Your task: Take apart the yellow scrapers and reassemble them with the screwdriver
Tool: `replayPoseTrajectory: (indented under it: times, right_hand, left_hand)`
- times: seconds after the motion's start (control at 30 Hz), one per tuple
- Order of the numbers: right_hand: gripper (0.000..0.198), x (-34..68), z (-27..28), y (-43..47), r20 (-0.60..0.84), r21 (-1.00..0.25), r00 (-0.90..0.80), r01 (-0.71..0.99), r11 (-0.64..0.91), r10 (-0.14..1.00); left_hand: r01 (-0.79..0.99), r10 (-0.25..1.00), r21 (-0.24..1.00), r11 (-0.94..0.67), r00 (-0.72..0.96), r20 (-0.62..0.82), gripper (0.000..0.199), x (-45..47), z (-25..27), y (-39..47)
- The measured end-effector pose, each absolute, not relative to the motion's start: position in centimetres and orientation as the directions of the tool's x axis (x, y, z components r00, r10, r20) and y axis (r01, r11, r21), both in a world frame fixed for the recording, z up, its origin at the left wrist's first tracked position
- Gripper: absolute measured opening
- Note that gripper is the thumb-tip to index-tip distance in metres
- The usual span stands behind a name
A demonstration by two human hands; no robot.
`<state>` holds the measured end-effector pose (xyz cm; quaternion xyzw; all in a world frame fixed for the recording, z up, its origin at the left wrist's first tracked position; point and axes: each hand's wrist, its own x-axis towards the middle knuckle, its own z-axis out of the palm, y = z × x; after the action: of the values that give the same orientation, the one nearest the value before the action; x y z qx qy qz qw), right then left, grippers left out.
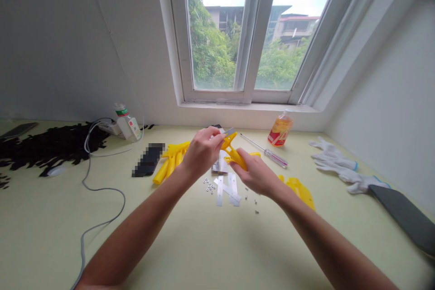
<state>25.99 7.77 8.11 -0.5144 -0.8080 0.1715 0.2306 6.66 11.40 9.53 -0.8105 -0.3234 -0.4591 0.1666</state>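
My right hand is wrapped round the handle of a yellow plastic scraper, its wide head tilted up and away from me. At that head, the fingers of my left hand pinch a flat metal blade, which lies against the yellow plastic. My fingers partly hide where blade and head meet. Below the hands, several loose flat blades lie overlapping on the table. Small white nuts are scattered left of them, and a few little screws to the right.
More yellow scrapers lie at left beside a dark phone, with other yellow parts at right. A screwdriver, orange bottle, white gloves, white bottle, grey cable and black strips surround them.
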Motion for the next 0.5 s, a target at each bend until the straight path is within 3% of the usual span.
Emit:
replayPoseTrajectory:
  times: [0.23,0.5]
  right_hand:
    - [0.02,26.0,8.3,7.8,0.157,-0.55,-0.359,0.742,0.383,0.92]
    - [0.019,26.0,8.4,7.7,0.161,-0.551,-0.385,0.729,0.406,0.909]
  left_hand:
    - [0.543,0.486,0.273,-0.794,0.299,0.821,0.017,6.3,9.1,12.1]
    - [0.498,0.657,0.503,-0.706,0.197,0.728,0.006,6.2,10.2,11.6]
